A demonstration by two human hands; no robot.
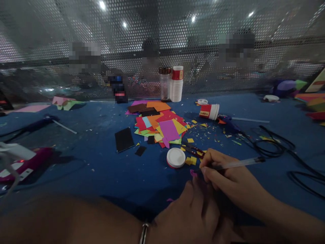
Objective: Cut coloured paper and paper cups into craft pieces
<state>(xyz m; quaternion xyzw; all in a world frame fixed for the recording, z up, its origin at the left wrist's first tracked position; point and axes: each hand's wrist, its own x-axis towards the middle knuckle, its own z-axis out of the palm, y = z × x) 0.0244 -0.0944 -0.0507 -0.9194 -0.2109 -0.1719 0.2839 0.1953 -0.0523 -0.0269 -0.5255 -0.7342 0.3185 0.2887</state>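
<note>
My right hand [225, 173] is closed around a clear-barrelled pen [238, 163], which tilts with its dark end toward the right. Its tip side points at a small purple paper piece [192, 173]. My left hand [190, 206], with a bracelet at the wrist, pinches that piece close to the table; some of its fingers are hidden. Just beyond the hands lie dark-handled scissors [195, 149] and several yellow paper bits [191, 160]. A white round lid or upturned cup [176, 157] with a red edge stands left of them. Another purple scrap [170, 200] peeks out beside my left hand.
Coloured paper sheets [169, 130] lie piled mid-table, black sheets [124, 139] nearby. Behind stand a glass bottle [165, 84] and stacked paper cups [177, 84]. A blue glue gun [231, 124] with looping cable [269, 152] lies right, a tipped cup [209, 112] touching it.
</note>
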